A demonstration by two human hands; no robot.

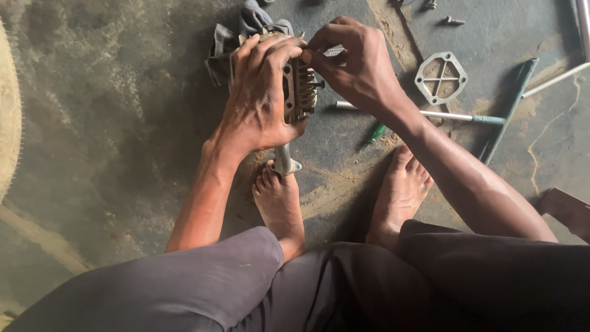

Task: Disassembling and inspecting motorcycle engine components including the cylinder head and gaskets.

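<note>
Your left hand clamps the finned casting; right hand pinches its top. Bare floor left; rod, cover plate crowd right.

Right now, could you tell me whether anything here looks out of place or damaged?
No damage shows. Oddities: loose bolts and a square metal cover lie scattered on the gritty floor, and the finned metal part stands on end by a bare foot, steadied only by the left hand.

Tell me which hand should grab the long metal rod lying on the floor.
Right, probably. The right hand only pinches at the finned metal part's top, directly above the rod. The left hand grips that part, steadying it.
</note>
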